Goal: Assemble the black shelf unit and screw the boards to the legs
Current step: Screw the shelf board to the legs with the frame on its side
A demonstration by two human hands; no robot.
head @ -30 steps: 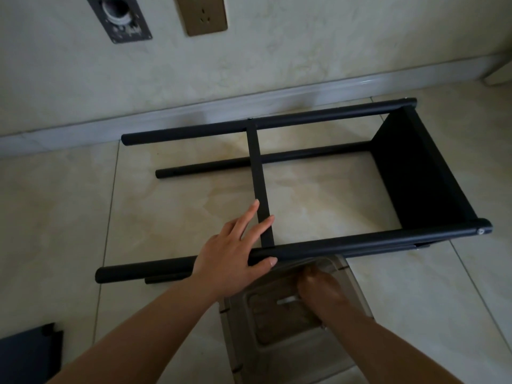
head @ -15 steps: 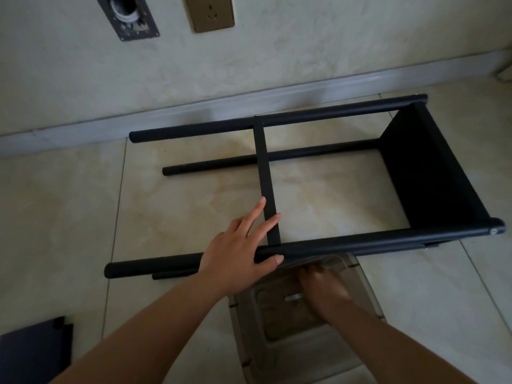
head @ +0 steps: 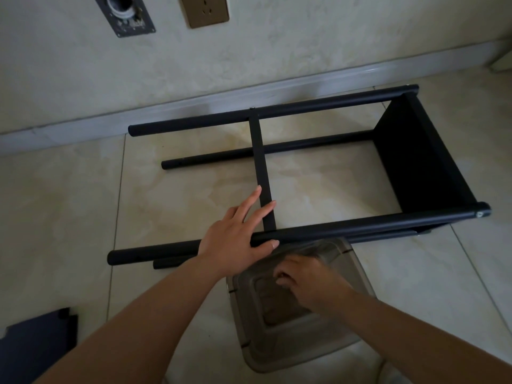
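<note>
We have the black shelf unit (head: 304,173) lying on its side on the tiled floor (head: 69,206), close to the wall, so that its legs run level and the joints face up where we can reach them. One board (head: 424,162) is already fixed between the legs at the right end, and a second, seen edge-on as a narrow strip (head: 261,173), spans the frame near the middle. Our left hand (head: 238,239) lies over the near leg (head: 360,225) right at that middle joint, fingers stretched flat across leg and strip with the thumb under the tube's near side; we judge it is there to keep the frame from rolling while the joint is worked on. Our right hand (head: 307,281) reaches into the clear plastic bin (head: 357,275) just below the near leg, fingers curled as if picking out a screw, though we cannot tell whether it holds anything. The bin sits close by so hardware is within reach. A spare dark board (head: 36,333) waits at the lower left.
</note>
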